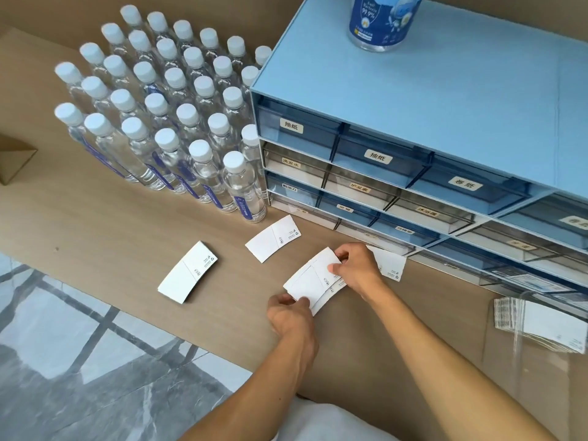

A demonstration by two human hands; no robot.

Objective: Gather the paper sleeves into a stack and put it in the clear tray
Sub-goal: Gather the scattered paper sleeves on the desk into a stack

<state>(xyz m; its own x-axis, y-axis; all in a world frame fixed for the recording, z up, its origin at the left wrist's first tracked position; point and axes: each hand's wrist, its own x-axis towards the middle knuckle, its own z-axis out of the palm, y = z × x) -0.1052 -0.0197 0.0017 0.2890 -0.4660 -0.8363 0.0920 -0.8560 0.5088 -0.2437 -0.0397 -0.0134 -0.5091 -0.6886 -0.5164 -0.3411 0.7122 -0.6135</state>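
A small stack of white paper sleeves (313, 281) lies low over the cardboard surface, held at both ends. My left hand (291, 316) pinches its near lower end and my right hand (356, 267) pinches its far upper end. Three more sleeves lie loose: one at the left (186, 273), one in the middle (272, 238), and one partly hidden behind my right hand (391, 265). The clear tray (541, 351) stands at the right edge with several sleeves (547, 326) in it.
A blue drawer cabinet (429, 100) with labelled drawers fills the upper right, a wipes canister (380, 20) on top. Many capped water bottles (165, 122) stand at the upper left. A small cardboard box (14, 160) sits at the far left. Tiled floor (79, 345) lies below the surface's near edge.
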